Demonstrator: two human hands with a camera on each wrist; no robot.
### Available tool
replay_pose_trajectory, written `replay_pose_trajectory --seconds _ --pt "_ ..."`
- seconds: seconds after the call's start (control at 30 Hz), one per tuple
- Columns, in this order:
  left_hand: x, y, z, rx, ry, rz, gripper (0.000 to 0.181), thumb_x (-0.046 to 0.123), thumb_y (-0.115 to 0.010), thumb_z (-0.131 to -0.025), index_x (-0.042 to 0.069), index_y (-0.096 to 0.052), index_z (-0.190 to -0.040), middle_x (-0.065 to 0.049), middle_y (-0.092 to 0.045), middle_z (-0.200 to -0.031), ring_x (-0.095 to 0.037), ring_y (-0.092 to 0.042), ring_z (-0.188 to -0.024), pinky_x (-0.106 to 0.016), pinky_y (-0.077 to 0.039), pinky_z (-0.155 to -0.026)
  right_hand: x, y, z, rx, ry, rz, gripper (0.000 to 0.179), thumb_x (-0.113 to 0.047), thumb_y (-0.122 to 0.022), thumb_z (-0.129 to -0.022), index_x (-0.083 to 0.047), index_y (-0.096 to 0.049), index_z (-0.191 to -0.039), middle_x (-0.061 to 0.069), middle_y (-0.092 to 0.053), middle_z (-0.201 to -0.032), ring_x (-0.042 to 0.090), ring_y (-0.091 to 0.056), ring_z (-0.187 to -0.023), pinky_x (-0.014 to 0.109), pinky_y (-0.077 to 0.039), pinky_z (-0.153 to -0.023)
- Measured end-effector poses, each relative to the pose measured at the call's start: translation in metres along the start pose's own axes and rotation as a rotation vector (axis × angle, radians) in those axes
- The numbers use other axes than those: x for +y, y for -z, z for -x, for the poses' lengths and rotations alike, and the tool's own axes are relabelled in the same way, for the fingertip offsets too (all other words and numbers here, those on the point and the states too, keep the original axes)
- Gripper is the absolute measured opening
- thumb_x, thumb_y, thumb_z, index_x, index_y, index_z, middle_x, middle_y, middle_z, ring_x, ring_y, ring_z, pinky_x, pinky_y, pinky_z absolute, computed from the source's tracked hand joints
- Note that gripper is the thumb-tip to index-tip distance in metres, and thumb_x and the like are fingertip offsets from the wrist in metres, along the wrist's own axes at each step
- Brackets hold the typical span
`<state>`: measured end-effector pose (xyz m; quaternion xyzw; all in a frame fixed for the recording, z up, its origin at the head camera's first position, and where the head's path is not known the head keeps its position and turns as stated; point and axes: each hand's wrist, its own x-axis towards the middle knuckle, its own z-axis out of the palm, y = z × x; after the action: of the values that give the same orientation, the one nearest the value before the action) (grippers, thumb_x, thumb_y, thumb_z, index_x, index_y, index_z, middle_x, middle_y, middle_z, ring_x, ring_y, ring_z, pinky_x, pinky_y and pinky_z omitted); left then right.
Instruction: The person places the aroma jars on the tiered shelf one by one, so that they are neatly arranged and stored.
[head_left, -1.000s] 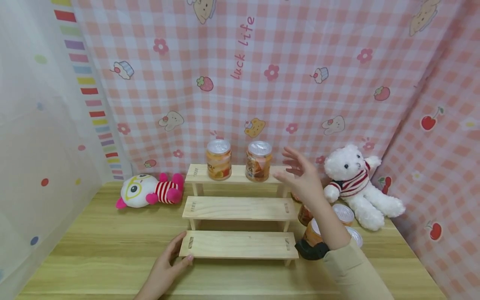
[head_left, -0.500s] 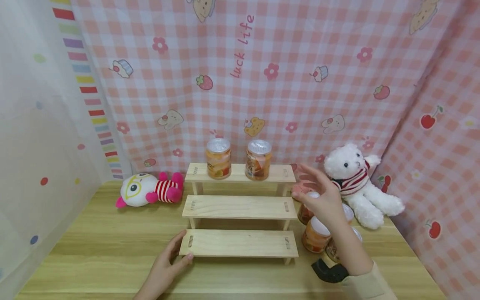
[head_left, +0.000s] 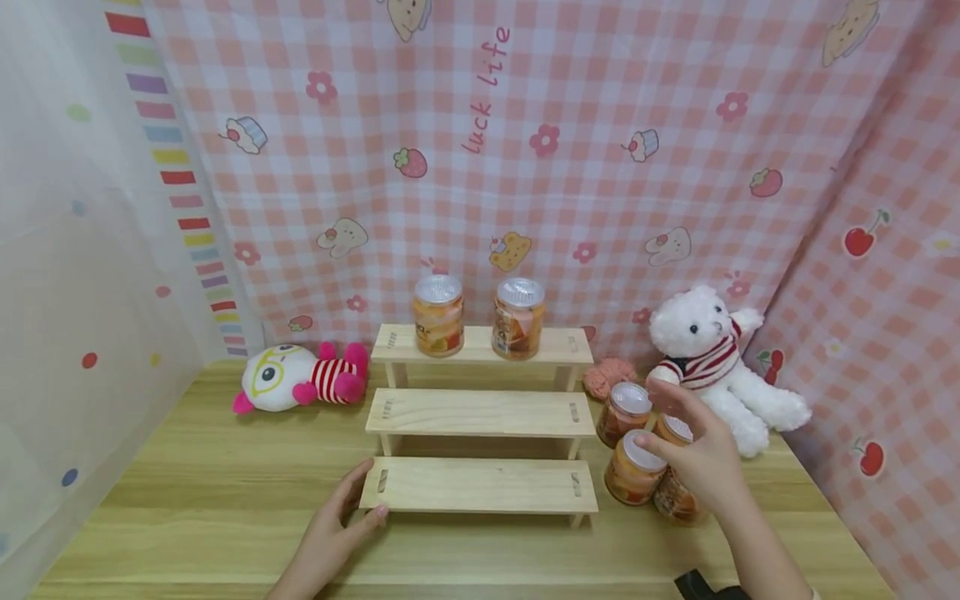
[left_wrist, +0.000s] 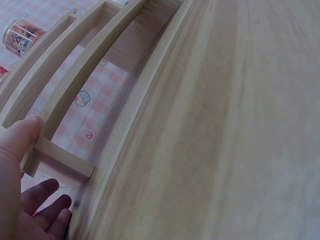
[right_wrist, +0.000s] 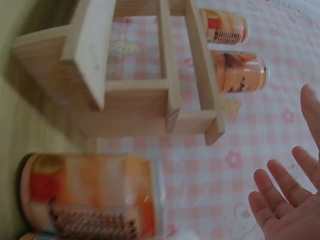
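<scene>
A three-step wooden display stand [head_left: 480,483] stands mid-table. My left hand [head_left: 337,525] holds the left end of its lowest step, the thumb [left_wrist: 25,130] on the front edge and the fingers around the side. Two fruit cans [head_left: 438,317] with silvery lids stand upright on the top step. My right hand [head_left: 697,450], fingers spread and nothing in its grasp, hovers over a cluster of several similar cans [head_left: 632,475] to the right of the stand. It partly covers the rear cans. In the right wrist view, a can [right_wrist: 95,195] appears close below the open palm.
A white teddy bear [head_left: 697,350] sits behind the cans, with a pink fuzzy bundle [head_left: 609,377] to its left. On the left lies a panda-like plush toy [head_left: 300,381]. Pink checked cloth [head_left: 480,167] hangs behind the table [head_left: 225,500].
My right hand has drawn away from beside the top step, moving right and down to over the can cluster. My left hand keeps its place on the stand.
</scene>
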<state>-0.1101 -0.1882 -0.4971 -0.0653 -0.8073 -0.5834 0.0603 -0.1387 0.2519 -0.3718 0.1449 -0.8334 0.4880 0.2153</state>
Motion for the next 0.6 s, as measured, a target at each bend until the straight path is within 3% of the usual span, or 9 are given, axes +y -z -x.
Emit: replay_pose_trajectory --seconds 0.23,0.6 --pt "0.001 0.0 -0.001 0.008 -0.01 -0.012 0.066 0.015 -0.074 -0.085 0.007 -0.043 -0.142 -0.018 -0.055 -0.132 -0.026 -0.051 -0.118 -0.024 -0.041 -0.095 0.022 0.021 0.019 -0.031 -0.034 0.029 0.069 0.005 -0.08 -0.073 -0.002 -0.051 -0.135 -0.015 -0.056 -0.122 0.004 -0.045 -0.111 0.012 -0.036 -0.087" --pt "0.0 0.0 0.0 -0.001 0.014 -0.004 0.067 0.017 -0.074 -0.085 0.007 -0.043 -0.143 -0.018 -0.053 -0.133 -0.025 -0.05 -0.119 -0.028 -0.041 -0.097 0.049 0.041 0.047 0.0 0.009 0.102 0.071 0.01 -0.081 -0.065 0.0 -0.055 -0.131 -0.014 -0.055 -0.126 0.0 -0.045 -0.108 0.01 -0.031 -0.087"
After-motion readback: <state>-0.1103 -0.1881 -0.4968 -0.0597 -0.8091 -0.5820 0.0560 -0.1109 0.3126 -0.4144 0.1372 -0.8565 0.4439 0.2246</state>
